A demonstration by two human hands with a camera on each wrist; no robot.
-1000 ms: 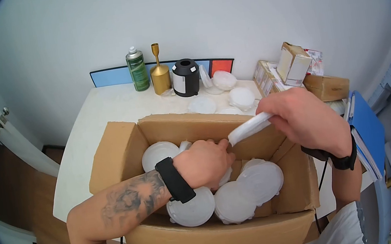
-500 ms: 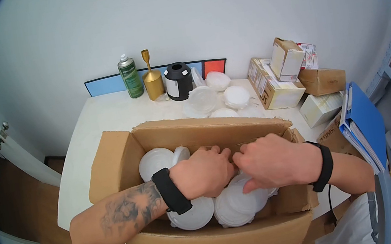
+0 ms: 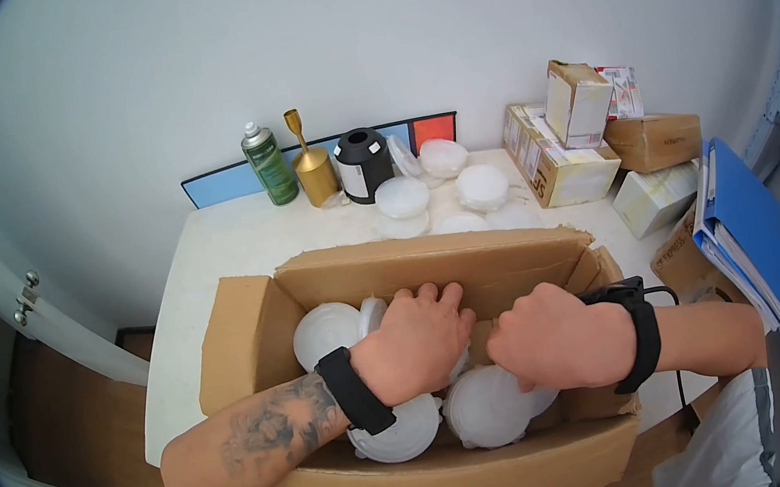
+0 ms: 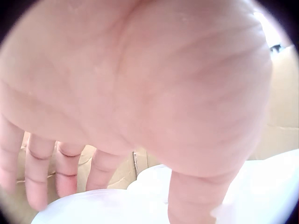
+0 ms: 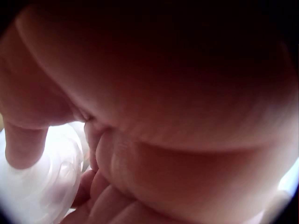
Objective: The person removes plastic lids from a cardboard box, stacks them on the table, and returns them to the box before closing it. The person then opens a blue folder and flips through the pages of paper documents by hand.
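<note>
An opened cardboard box (image 3: 459, 470) holds several round, translucent white lids (image 3: 396, 431), some with small tabs on their rims. Most lie flat; one lid (image 3: 373, 317) stands on edge by the left hand. The left hand (image 3: 417, 342) reaches palm down into the box, fingers (image 4: 37, 172) extended, thumb lowered over white plastic in the left wrist view. To its right, the right hand (image 3: 553, 338) hovers above the lids with curled fingers. Its thumb overlaps a round lid (image 5: 51, 186) in the right wrist view; I cannot tell whether it pinches that lid.
Behind the box on the white table (image 3: 237, 231) are more round lids (image 3: 483, 187), a green spray can (image 3: 271, 168), a gold candlestick (image 3: 314, 176) and a black-and-white cylinder (image 3: 365, 169). Stacked cartons (image 3: 564, 162) and a blue binder (image 3: 748, 220) stand at the right.
The right hand has carried a white lid from above the box's right side down into it, beside the left hand, then shifted slightly right. The left hand's fingers have spread.
</note>
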